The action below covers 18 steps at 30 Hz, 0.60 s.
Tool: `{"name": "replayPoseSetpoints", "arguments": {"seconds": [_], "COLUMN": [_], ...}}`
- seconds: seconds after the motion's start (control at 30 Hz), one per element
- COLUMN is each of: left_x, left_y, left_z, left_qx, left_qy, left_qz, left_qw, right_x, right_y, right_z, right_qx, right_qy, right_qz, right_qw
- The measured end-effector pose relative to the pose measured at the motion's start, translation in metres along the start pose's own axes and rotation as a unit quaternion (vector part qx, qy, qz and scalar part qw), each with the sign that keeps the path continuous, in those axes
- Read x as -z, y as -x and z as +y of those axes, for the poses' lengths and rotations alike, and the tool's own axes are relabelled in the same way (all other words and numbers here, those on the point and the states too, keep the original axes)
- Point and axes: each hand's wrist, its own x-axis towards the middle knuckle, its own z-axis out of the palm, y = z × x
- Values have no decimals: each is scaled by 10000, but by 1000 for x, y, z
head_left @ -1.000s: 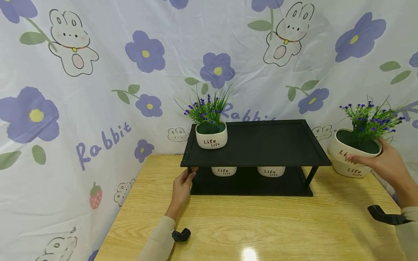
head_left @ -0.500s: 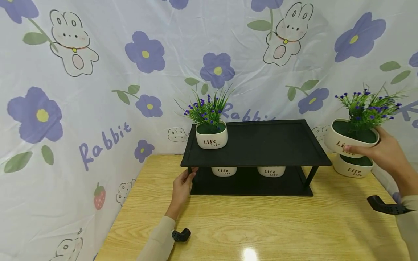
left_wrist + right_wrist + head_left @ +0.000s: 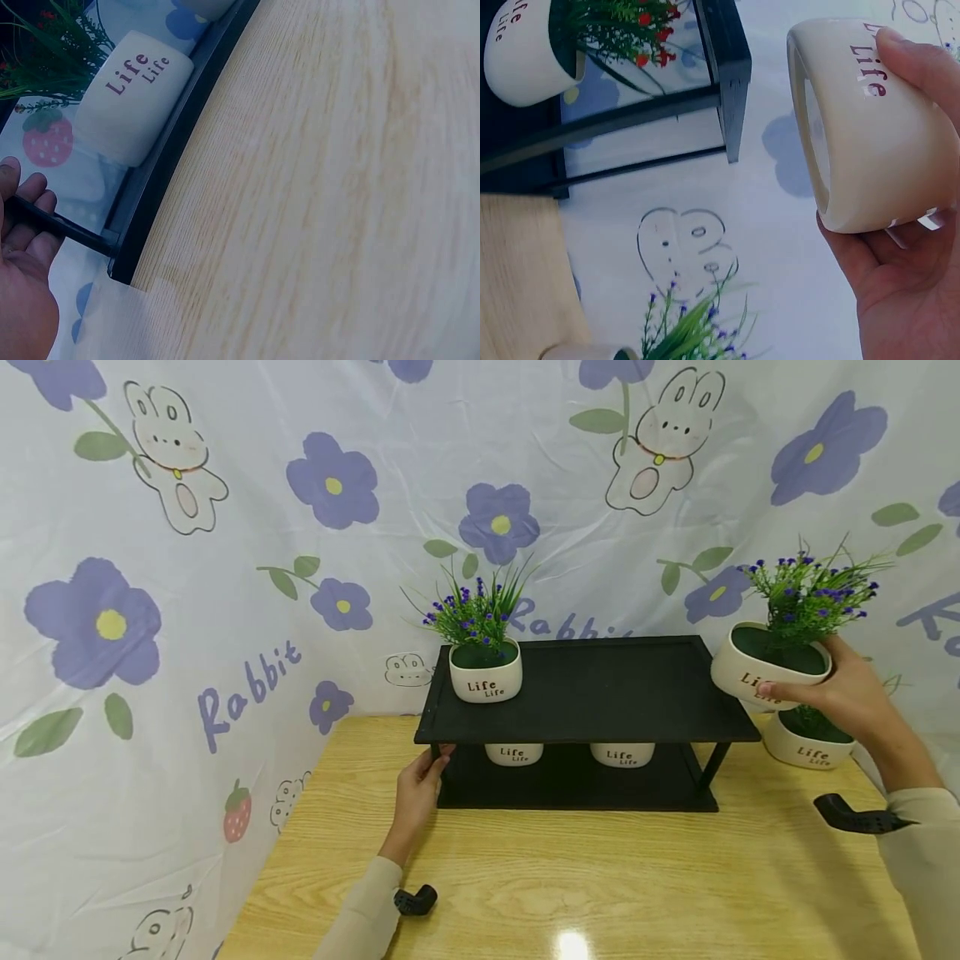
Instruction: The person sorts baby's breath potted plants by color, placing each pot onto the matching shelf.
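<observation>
My right hand (image 3: 847, 689) grips a white potted plant (image 3: 772, 670) with purple flowers, thumb on the front by the "Life" lettering. It hangs in the air at the right end of the black two-tier shelf (image 3: 615, 693), overlapping its corner in the head view. In the right wrist view the held pot (image 3: 877, 165) shows its underside. My left hand (image 3: 418, 785) holds the shelf's front left post (image 3: 82, 234), fingers curled round it in the left wrist view. Another purple-flowered pot (image 3: 486, 681) stands on the top tier at left.
Two white pots (image 3: 514, 754) (image 3: 622, 755) sit on the lower tier, their plants mostly hidden by the top board; red flowers show in the wrist views. One more white pot (image 3: 808, 750) stands on the wooden table (image 3: 525, 877) right of the shelf. A printed cloth (image 3: 420, 427) hangs behind.
My right hand has lifted the potted plant up and left, from over the pot at the right toward the shelf's right end. My left hand stays on the post.
</observation>
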Motion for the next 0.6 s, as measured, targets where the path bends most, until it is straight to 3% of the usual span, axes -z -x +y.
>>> {"name": "replayPoseSetpoints", "arguments": {"seconds": [0.17,0.6], "left_x": [0,1], "left_y": [0,-1], "left_z": [0,1], "left_qx": [98,299], "left_qy": [-35,165], "left_qz": [18,-97], "left_qw": [9999,9994], "right_x": [-4,-23], "right_y": [-8,-36], "right_z": [-14,-61], "right_qx": [185,440], "right_qy": [-166,63], "right_qz": [-200,-543], "right_qw": [9995,9975]}}
